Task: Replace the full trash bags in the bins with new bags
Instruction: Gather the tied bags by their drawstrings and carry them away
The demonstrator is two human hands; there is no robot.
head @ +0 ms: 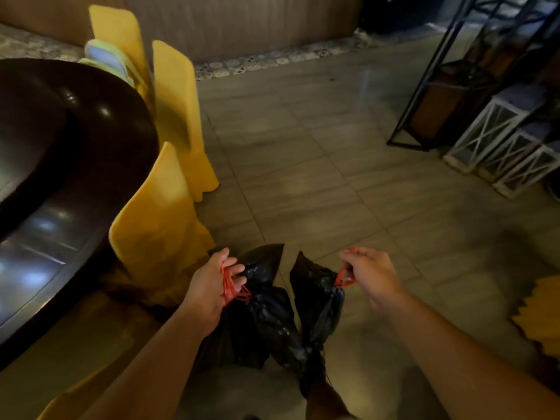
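Left grip (212, 286) curled round orange drawstring (231, 287); right grip (368, 275) pinches the other drawstring loop (342, 278). Black trash bag (272, 322) sits below, between both: crinkly glossy plastic, mouth gathered. Grey tiled floor (318, 165). Left: yellow-covered chairs (160, 225), dark glossy round tabletop (60, 147). Far right: white lanterns (491, 128).

You're looking down at a beige tiled floor (303, 177) in dim light. A dark glossy table (75, 147) is on your left, with yellow-covered chairs (175, 116) along its edge. The far wood-panel wall (242, 22) has a patterned tile strip (257, 62) at its foot. A black metal rack (439, 86) stands far right, with white lanterns (491, 131) on the floor beside it.
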